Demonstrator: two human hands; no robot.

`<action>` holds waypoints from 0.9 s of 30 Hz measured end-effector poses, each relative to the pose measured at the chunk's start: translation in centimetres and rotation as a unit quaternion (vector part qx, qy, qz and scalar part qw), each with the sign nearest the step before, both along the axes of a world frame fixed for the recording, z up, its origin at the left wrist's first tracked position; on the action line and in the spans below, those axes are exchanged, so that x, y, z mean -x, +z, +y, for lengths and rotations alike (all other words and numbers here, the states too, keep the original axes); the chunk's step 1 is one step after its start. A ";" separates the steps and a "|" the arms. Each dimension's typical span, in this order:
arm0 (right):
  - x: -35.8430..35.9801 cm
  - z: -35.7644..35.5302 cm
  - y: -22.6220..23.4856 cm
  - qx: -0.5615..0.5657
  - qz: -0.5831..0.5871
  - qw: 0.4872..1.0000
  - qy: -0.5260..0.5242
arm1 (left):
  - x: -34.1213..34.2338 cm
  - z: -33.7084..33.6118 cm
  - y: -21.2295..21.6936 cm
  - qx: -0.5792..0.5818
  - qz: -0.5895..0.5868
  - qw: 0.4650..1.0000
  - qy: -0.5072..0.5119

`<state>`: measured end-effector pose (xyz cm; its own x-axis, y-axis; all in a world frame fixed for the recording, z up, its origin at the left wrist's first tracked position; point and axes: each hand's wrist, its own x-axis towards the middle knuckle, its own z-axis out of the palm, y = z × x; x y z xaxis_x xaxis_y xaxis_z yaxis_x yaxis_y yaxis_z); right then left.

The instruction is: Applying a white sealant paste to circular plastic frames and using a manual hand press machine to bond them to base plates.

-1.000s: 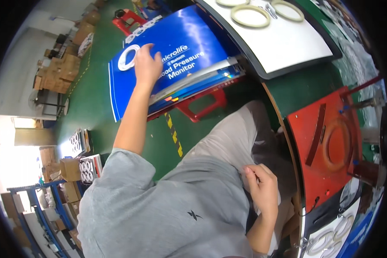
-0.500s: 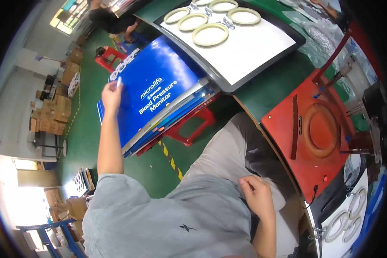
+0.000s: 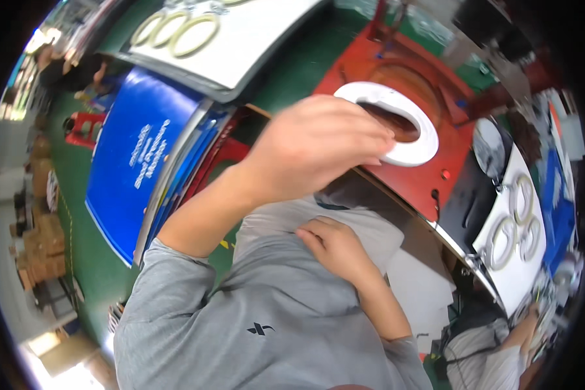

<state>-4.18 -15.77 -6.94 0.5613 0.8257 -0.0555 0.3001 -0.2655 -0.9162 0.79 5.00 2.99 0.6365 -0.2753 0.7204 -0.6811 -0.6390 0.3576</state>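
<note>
My left hand (image 3: 325,146) is closed on the near left edge of a white ring (image 3: 426,146). It holds the ring above the round recess of a red fixture (image 3: 344,75) on the workbench, and the ring is tilted. Motion smears the fingers a little. My right hand (image 3: 338,247) lies empty on my lap, its fingers loosely stretched and the thumb apart. Left of the bench, a blue printed board (image 3: 120,188) tops a stack of sheets.
A black-rimmed tray (image 3: 240,58) with a white sheet holds several cream rings (image 3: 195,36). More pale rings (image 3: 500,244) lie on a white sheet at the right. A red stool (image 3: 84,129) stands at far left. Another person (image 3: 62,71) is at upper left; another person's arm (image 3: 520,331) shows lower right.
My left hand has swung from the blue board to the right, bringing the white ring over the red fixture. The view has turned right. My right hand stays on my lap.
</note>
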 end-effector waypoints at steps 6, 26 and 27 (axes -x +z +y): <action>0.7 -1.1 -1.2 0.003 0.011 1.000 -0.013 | -4.3 -2.8 -3.8 0.010 0.061 0.998 0.005; 1.1 1.1 -2.0 -0.006 -0.017 0.999 0.047 | -4.6 22.5 -3.5 -0.018 0.248 0.855 0.454; 1.2 0.9 -2.0 0.001 -0.019 0.999 0.043 | -5.2 22.7 -4.8 -0.071 0.199 0.851 0.481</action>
